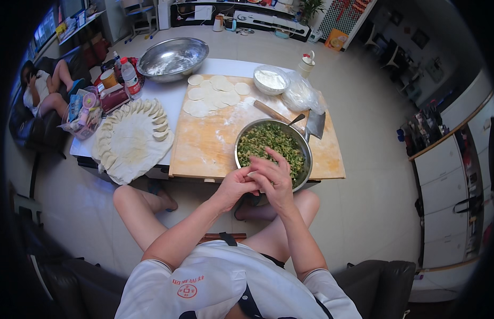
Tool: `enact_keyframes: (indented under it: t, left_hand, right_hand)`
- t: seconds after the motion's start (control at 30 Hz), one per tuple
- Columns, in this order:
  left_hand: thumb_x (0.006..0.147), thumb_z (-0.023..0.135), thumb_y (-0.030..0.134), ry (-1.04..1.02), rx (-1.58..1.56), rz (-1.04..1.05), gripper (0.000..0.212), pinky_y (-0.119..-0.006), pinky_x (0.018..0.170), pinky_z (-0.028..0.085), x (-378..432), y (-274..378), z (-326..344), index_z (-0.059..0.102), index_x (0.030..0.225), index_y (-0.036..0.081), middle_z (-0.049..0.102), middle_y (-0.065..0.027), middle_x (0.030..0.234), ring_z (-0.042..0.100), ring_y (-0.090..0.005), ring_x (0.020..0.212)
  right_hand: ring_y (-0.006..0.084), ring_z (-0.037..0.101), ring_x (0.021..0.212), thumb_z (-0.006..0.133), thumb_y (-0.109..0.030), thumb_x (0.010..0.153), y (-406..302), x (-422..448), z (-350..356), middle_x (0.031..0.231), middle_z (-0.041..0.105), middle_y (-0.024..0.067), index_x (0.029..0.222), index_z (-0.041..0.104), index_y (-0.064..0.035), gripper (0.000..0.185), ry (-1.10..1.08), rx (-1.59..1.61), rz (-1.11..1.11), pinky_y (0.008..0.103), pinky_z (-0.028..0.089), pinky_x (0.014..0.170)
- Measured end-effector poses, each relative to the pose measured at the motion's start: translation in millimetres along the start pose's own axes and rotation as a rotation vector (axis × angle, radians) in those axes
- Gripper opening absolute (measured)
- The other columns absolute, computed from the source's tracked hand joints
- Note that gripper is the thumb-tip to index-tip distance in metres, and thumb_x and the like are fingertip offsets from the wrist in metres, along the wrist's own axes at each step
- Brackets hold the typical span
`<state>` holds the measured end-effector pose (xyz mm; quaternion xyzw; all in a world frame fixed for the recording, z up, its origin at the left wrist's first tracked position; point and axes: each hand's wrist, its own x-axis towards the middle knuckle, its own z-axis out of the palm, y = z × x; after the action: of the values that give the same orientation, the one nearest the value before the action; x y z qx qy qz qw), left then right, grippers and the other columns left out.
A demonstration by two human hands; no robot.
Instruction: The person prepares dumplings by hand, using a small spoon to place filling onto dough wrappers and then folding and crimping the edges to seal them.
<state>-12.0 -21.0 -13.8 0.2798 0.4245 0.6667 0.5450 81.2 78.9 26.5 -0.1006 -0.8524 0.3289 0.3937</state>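
Note:
In front of the steel bowl's near rim, my left hand (235,186) and my right hand (275,179) meet around a dumpling, of which only a little pale dough (251,174) shows between the fingers. Chopped green filling (266,139) fills the steel bowl (308,169), and a spoon handle (296,119) leans out at its far right. Round dough wrappers (215,95) lie overlapping on the floured wooden board (203,147). To the left, folded dumplings (160,128) form an arc along the edge of a white cloth (131,143).
Beyond the filling lie a rolling pin (272,111), a cleaver (315,124), a bowl of flour (270,81) and a plastic bag (302,93). A large steel basin (173,60) and a bottle (130,77) stand at the far left. A person (41,89) reclines on a sofa.

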Motion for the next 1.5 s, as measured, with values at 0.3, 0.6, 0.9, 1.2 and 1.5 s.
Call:
enact_keyframes:
  t: [0.3, 0.6, 0.9, 1.2, 1.5]
  left_hand:
    - [0.084, 0.058, 0.004, 0.061, -0.148, 0.020, 0.037, -0.028, 0.083, 0.051, -6, 6, -1, 0.047, 0.118, -0.002, 0.057, -0.0078, 0.107, 0.059, -0.0142, 0.095]
    - [0.085, 0.056, 0.004, -0.006, -0.184, -0.020, 0.038, -0.030, 0.084, 0.052, -9, 11, -7, 0.045, 0.121, -0.001, 0.057, -0.0091, 0.109, 0.059, -0.0154, 0.096]
    - [0.086, 0.055, 0.007, -0.007, -0.208, 0.009, 0.037, -0.030, 0.082, 0.052, -11, 9, -5, 0.045, 0.121, 0.001, 0.057, -0.0076, 0.109, 0.059, -0.0145, 0.096]
    - [0.087, 0.053, 0.006, -0.012, -0.239, 0.015, 0.035, -0.034, 0.085, 0.051, -10, 9, 2, 0.045, 0.121, 0.001, 0.057, -0.0101, 0.110, 0.059, -0.0181, 0.098]
    - [0.089, 0.051, 0.009, 0.014, -0.366, 0.098, 0.038, -0.035, 0.087, 0.050, -10, 7, 6, 0.041, 0.125, 0.001, 0.055, -0.0118, 0.115, 0.058, -0.0221, 0.103]
  right_hand:
    - [0.0250, 0.050, 0.113, 0.066, -0.010, 0.072, 1, 1, 3, 0.094, 0.067, 0.0021, 0.083, 0.070, -0.0080, 0.011, -0.044, -0.023, -0.043, 0.0395, 0.030, 0.095]
    - [0.0250, 0.052, 0.111, 0.065, -0.009, 0.073, -1, 2, 7, 0.095, 0.067, 0.0019, 0.084, 0.070, -0.0078, 0.012, -0.014, 0.009, -0.053, 0.0371, 0.032, 0.092]
    - [0.0252, 0.049, 0.115, 0.066, -0.008, 0.073, -3, 3, 6, 0.099, 0.067, 0.0024, 0.087, 0.070, -0.0073, 0.014, -0.001, 0.054, -0.014, 0.0372, 0.031, 0.095]
    - [0.0254, 0.050, 0.114, 0.066, -0.007, 0.074, 3, 0, 3, 0.098, 0.067, 0.0019, 0.088, 0.070, -0.0068, 0.014, -0.006, 0.006, -0.036, 0.0362, 0.031, 0.095]
    - [0.0273, 0.046, 0.117, 0.062, 0.000, 0.075, 6, -4, -3, 0.096, 0.068, 0.0054, 0.087, 0.069, -0.0026, 0.014, 0.020, 0.035, 0.090, 0.0373, 0.034, 0.098]
